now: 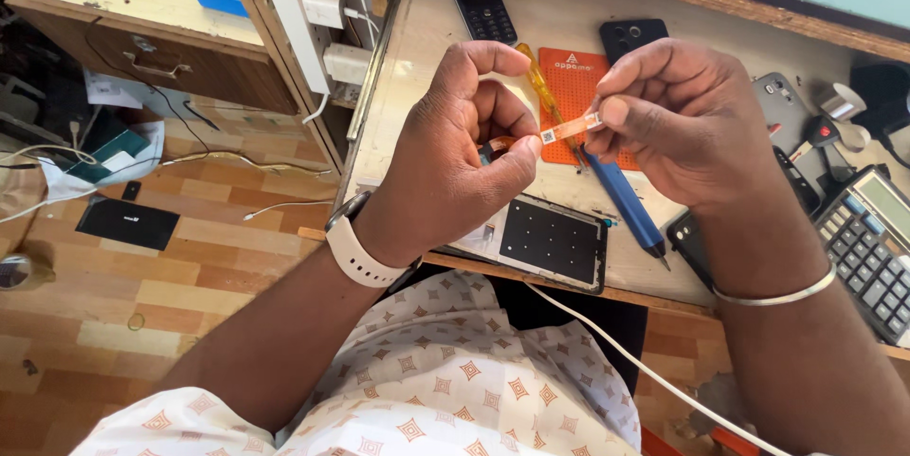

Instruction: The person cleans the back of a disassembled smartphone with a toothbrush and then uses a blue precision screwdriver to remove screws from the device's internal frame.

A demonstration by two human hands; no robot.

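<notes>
A thin orange flex strip [569, 127] is held above the worktop [427, 58] between the two hands. The left hand [460, 148] is curled, its thumb and forefinger pinched on the strip's left end, and a pale watch [358, 255] is worn on its wrist. The right hand [687, 119] is pinched on the strip's right end with thumb and fingertips, and a thin metal bangle [775, 297] is seen on that wrist. A small square code label is carried on the strip near its middle. Directly below the hands a opened phone [552, 240] is laid face down near the worktop's front edge, its dark inner plate shown. Just right of it a blue screwdriver [623, 200] is laid aslant, and behind the hands a yellow screwdriver [538, 82] rests across an orange mat [573, 77]. A keypad phone [481, 1] and a black phone [633, 35] are placed further back. A calculator [870, 247] is set at the right edge. A white cable [654, 375] is run from the worktop's front edge down over the lap. A wooden drawer unit [171, 58] stands at the left, over a tiled floor [142, 285].
</notes>
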